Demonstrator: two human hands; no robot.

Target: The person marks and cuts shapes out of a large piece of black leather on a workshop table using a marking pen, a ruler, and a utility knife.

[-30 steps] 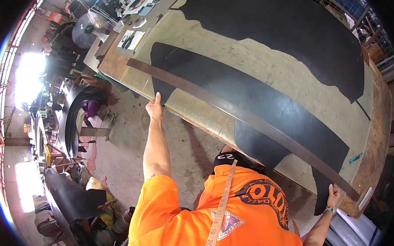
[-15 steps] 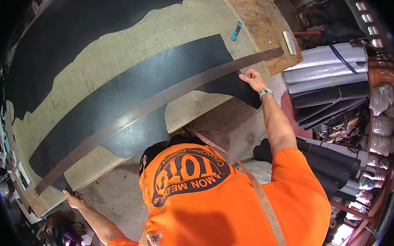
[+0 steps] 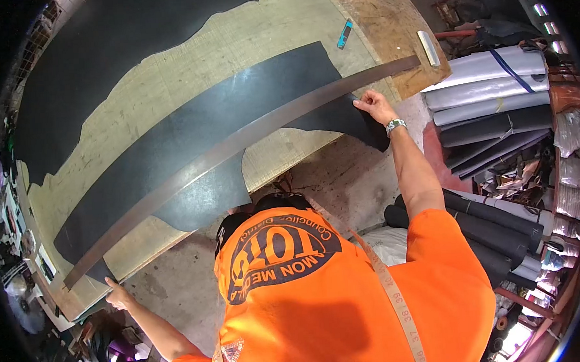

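Note:
A piece of black leather with a ragged near edge lies on the table, partly hanging over its front edge. Across it rests a long brown-grey straightedge, which looks curved through the wide lens. My right hand is closed, pinching the leather's near edge at the right, just below the straightedge. At the far left, my left hand holds the leather's near corner by the table edge, its fingers partly hidden. A teal utility knife lies beyond the leather, upper right.
A larger black hide covers the table's far left. The pale tabletop meets a brown wooden board, with a white block on it. Rolled material is stacked at the right. A tape measure hangs over my orange shirt.
The whole view has shifted slightly. Both hands stay by the leather's near edge, and the left hand's fingers look a little more extended. Leather, straightedge and knife keep their places.

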